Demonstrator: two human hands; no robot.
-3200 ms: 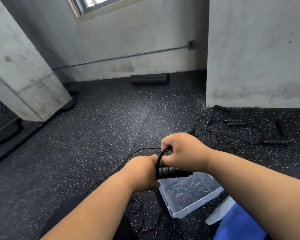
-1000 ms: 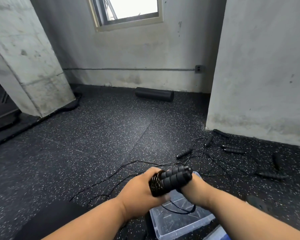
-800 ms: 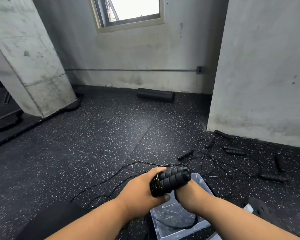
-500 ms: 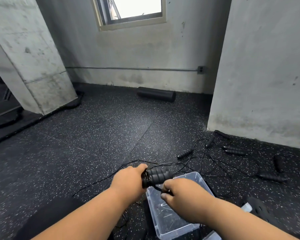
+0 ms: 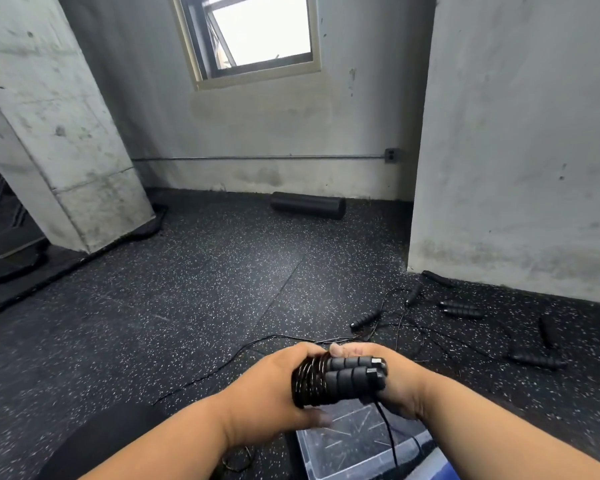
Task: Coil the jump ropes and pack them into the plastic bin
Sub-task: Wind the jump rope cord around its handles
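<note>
Speckled black rubber flooring (image 5: 194, 306) runs back to stained grey concrete walls, with a window (image 5: 253, 36) high up and a black foam roller (image 5: 308, 205) lying at the wall's foot; from the head view, the jump rope (image 5: 336, 381) is held up in front, above the clear plastic bin (image 5: 343, 445) that sits on the floor at the lower edge; its thin glossy black cord is wound in tight turns round two ribbed black foam handles lying side by side, and one loose strand hangs down from the bundle toward the bin; the left hand (image 5: 271, 393) curls its fingers round the coiled end, and the right hand (image 5: 395, 379) grips the handles from behind and below; more black handles and uncoiled cords (image 5: 461, 310) lie scattered on the floor to the right, near the wall; no readable brand or writing shows on anything
</note>
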